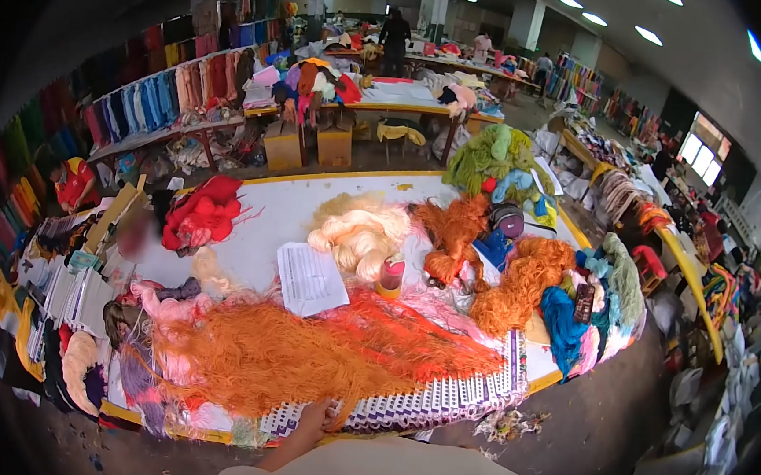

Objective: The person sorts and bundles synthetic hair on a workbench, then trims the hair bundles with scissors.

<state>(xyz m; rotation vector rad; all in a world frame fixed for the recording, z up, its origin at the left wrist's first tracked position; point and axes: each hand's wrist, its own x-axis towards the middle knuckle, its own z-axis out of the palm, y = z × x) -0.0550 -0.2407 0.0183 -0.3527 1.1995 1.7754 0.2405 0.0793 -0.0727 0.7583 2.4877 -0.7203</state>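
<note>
My left hand (313, 420) is at the front edge of the table, its fingers curled in against hanging strands of orange thread (279, 358). The thread lies in a long, loose mass across the near side of the table. Just beside the hand runs a row of white cards with purple marks (467, 394), with thread fixed along them. Red-orange thread (409, 332) spreads behind the cards. My right hand is not in view; my pale clothing (408, 473) fills the bottom middle.
A printed sheet (311, 279), cream skeins (363, 236), a small jar (391, 275) and red yarn (201, 214) lie farther back. Rust-orange skeins (532, 283) and blue yarn (561, 325) are at right. Stacked white cards (85, 296) stand left. A person in red (75, 183) is beyond.
</note>
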